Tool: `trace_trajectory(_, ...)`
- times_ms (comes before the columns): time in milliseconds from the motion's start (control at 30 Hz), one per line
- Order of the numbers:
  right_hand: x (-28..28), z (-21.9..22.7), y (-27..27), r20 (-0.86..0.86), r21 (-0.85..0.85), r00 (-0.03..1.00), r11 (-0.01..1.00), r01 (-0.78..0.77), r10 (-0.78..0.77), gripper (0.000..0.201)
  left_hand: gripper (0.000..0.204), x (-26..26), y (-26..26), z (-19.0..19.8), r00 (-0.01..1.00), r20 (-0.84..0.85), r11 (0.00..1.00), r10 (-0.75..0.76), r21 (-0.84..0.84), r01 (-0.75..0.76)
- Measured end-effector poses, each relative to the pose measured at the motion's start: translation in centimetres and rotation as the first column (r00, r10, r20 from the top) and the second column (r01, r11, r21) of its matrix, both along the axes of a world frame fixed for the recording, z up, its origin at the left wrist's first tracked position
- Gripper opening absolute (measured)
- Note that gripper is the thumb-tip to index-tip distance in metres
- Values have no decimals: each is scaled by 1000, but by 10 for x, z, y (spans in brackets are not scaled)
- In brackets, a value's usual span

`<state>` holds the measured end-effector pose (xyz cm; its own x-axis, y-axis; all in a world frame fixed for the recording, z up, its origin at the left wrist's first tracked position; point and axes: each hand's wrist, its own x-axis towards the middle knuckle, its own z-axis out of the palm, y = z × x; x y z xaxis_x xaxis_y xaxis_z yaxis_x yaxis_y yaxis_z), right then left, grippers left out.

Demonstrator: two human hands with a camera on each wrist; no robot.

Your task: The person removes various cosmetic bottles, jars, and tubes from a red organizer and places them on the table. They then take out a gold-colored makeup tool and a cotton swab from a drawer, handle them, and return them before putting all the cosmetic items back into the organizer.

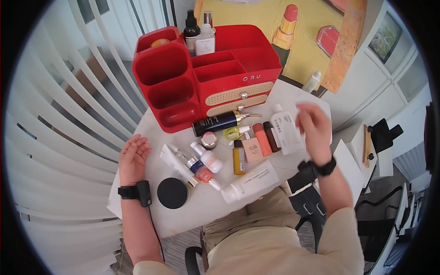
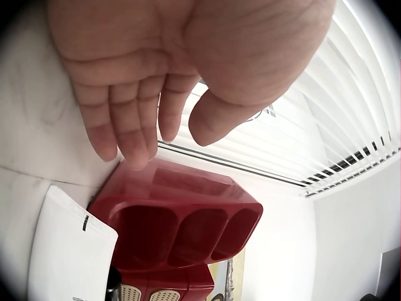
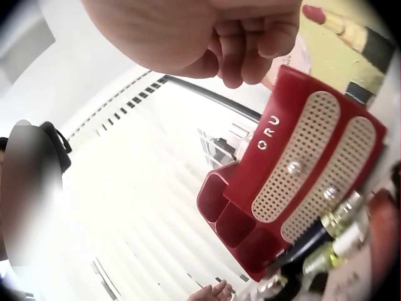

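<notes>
The red organizer (image 1: pixel 197 87) stands at the back of the white table, its two woven-front drawers facing the person. At the table's left edge the left hand (image 1: pixel 134 158) lies palm up with relaxed fingers, holding nothing; the left wrist view shows this hand (image 2: pixel 182 69) above a white tube (image 2: pixel 69 251). The right hand (image 1: pixel 315 130) is raised beside a large white bottle (image 1: pixel 286 130), its fingers loosely bent and holding nothing; in the right wrist view this hand (image 3: pixel 232 37) hangs near the organizer (image 3: pixel 294 150). Whether it touches the white bottle is unclear.
Cosmetics lie before the organizer: a dark blue bottle (image 1: pixel 215 123), a pink box (image 1: pixel 252 150), a yellow bottle (image 1: pixel 239 158), a white tube (image 1: pixel 254 181), a black round lid (image 1: pixel 173 193). A small white bottle (image 1: pixel 312 81) stands at the back right; blinds (image 1: pixel 59 114) hang at left.
</notes>
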<state>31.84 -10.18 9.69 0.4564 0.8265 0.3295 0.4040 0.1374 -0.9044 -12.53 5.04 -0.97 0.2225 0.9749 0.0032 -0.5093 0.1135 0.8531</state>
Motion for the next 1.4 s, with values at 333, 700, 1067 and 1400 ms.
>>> trace_trajectory(333,29,-118,-80,-341,-6,896,954,301,-285,18,37,-5,2,-7,999,-38,1000,10,15,-10)
trace_trajectory(700,17,-153,-74,-85,244,925,892,380,-371,17,42,-12,12,-17,999,-33,997,19,73,-17)
trace_trajectory(1067,14,-147,-76,-63,200,909,887,416,-411,17,42,-9,10,-13,997,-75,997,27,77,-21)
trace_trajectory(1400,-46,-81,-79,125,-13,984,992,126,-123,21,36,-6,7,-7,999,-48,996,-12,84,17)
